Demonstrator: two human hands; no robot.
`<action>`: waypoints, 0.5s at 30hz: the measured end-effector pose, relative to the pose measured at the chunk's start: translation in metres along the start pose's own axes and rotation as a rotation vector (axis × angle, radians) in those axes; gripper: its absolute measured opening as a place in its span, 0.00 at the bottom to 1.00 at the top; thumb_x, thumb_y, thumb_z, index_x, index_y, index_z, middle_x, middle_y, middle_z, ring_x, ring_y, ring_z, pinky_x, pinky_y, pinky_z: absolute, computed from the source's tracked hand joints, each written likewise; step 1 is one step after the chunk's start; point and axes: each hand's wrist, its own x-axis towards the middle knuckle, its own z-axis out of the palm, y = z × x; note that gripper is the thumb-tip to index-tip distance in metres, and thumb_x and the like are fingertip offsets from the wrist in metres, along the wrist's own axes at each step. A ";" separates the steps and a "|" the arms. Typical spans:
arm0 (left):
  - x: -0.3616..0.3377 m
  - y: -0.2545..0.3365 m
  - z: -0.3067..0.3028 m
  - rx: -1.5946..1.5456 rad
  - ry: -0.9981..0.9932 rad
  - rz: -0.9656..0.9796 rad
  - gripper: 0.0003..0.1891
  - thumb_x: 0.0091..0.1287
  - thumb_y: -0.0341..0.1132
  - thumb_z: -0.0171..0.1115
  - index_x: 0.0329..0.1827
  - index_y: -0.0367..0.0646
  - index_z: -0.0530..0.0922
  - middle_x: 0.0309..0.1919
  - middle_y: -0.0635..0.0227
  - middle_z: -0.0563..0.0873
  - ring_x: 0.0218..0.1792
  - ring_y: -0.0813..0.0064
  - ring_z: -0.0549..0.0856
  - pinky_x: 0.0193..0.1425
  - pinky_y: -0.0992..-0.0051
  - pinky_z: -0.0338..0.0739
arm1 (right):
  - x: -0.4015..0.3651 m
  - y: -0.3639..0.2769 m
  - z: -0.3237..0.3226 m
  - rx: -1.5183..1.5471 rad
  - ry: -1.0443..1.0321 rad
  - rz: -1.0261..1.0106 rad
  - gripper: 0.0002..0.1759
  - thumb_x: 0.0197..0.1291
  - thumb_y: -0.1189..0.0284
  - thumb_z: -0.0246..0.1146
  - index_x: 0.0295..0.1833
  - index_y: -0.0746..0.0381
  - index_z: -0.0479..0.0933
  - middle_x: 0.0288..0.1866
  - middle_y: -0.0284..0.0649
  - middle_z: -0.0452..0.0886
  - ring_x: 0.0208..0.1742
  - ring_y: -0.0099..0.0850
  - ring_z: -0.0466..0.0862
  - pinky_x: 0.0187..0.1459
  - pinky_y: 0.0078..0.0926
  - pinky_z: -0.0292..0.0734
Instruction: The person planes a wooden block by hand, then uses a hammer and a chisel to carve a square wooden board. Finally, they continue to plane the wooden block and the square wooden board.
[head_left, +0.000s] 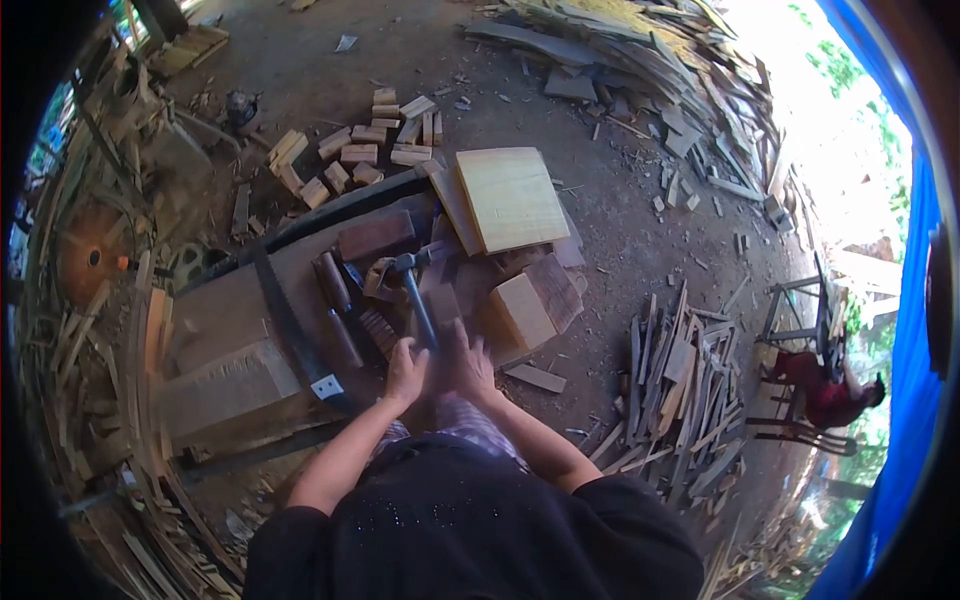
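Observation:
My left hand (pixel 405 372) is beside the lower end of a hammer's handle (pixel 420 308), fingers apart, nothing seen in it. Just right of the handle, my right hand (pixel 470 366) is slightly blurred, its fingers spread and apparently empty. The hammer lies with its head pointing away from me. Left of it are dark cylindrical pieces (pixel 343 338) and a reddish-brown block (pixel 376 234). A pale-faced wood block (pixel 523 311) sits to the right of my hands. Beyond it rest stacked light boards (pixel 510 200).
A handsaw (pixel 283 315) lies across the bench (pixel 215 335) at left. Small wood blocks (pixel 360 154) lie on the ground beyond. Scrap wood piles (pixel 683 385) are at right, near a seated person (pixel 825 395). An orange disc (pixel 92 256) stands far left.

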 end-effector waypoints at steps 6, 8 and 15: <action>-0.020 -0.004 -0.026 -0.021 -0.065 -0.116 0.17 0.68 0.35 0.63 0.57 0.41 0.73 0.35 0.60 0.83 0.37 0.64 0.83 0.47 0.65 0.77 | -0.001 -0.013 -0.025 -0.205 -0.028 0.003 0.62 0.46 0.66 0.76 0.82 0.48 0.43 0.62 0.59 0.65 0.60 0.60 0.71 0.56 0.57 0.73; -0.026 -0.008 -0.040 -0.036 -0.038 -0.173 0.15 0.66 0.32 0.64 0.55 0.42 0.75 0.32 0.63 0.83 0.35 0.69 0.83 0.45 0.67 0.78 | 0.005 -0.034 -0.084 -0.157 -0.164 -0.029 0.62 0.44 0.66 0.76 0.82 0.48 0.46 0.62 0.59 0.67 0.62 0.62 0.70 0.55 0.58 0.74; -0.010 -0.038 -0.103 -0.336 0.176 -0.087 0.10 0.71 0.31 0.60 0.53 0.40 0.77 0.34 0.69 0.81 0.32 0.78 0.81 0.39 0.77 0.79 | 0.056 -0.067 -0.363 0.738 1.589 -0.366 0.19 0.73 0.72 0.55 0.66 0.65 0.70 0.53 0.45 0.77 0.51 0.31 0.80 0.52 0.29 0.77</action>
